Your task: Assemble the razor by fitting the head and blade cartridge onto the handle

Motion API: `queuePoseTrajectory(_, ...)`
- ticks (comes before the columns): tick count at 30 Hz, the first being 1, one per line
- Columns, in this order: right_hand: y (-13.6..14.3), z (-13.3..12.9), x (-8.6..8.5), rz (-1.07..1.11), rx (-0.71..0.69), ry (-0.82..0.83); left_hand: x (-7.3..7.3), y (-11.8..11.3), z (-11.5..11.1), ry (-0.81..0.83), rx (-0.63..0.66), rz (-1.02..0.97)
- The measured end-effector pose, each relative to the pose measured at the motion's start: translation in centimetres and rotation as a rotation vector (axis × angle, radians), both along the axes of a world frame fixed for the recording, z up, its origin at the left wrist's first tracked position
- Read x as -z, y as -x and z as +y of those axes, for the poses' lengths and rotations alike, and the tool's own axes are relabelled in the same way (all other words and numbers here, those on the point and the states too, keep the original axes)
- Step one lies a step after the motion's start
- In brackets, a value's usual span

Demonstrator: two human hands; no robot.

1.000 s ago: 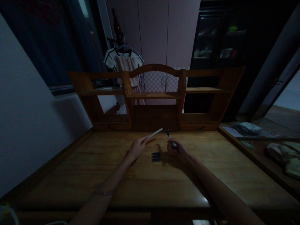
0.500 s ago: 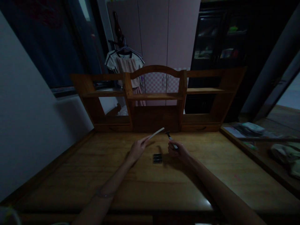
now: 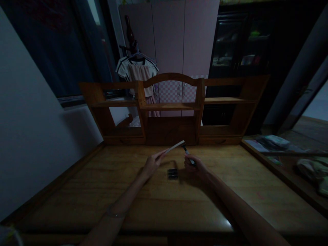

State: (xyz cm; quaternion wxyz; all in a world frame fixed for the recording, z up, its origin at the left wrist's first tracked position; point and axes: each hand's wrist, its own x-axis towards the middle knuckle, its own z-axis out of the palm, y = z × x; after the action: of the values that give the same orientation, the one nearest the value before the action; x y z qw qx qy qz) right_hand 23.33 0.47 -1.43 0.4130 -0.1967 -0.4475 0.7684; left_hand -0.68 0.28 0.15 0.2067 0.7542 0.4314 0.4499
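Above the desk (image 3: 97, 191), left hand (image 3: 151, 165) and right hand (image 3: 194, 164) angle inward.

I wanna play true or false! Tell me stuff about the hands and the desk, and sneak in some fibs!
1. The left hand holds a slim white stick. True.
2. The right hand holds a razor. True.
3. The wooden shelf unit has an arched top in the middle. True.
4. The small dark pieces lie on the shelf unit. False: they lie on the desk.
5. The bracelet is on the right arm. False: it's on the left.
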Motion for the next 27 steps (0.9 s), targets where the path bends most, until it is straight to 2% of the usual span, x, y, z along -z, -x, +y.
queuePoseTrajectory(2,-0.01,0.02,0.02,-0.024,0.007,-0.001,0.02,-0.21,-0.16,0.028,0.002,0.041)
queuePoseTrajectory(7,-0.02,0.14,0.16,-0.032,0.027,-0.005,0.08,0.0,-0.1,0.02,-0.096,0.049)
queuePoseTrajectory(12,-0.04,0.1,0.03,-0.047,0.028,-0.021,0.04,-0.17,-0.17,-0.004,-0.017,0.028)
queuePoseTrajectory(17,0.01,-0.3,-0.4,-0.059,0.038,-0.025,0.19,-0.24,-0.16,0.005,-0.071,0.042)
queuePoseTrajectory(23,0.11,-0.38,-0.55,-0.073,0.07,-0.006,0.04,-0.11,-0.35,0.006,-0.011,0.072)
queuePoseTrajectory(27,0.03,-0.17,-0.43,-0.09,0.068,-0.023,-0.08,-0.15,-0.4,0.007,-0.065,0.069)
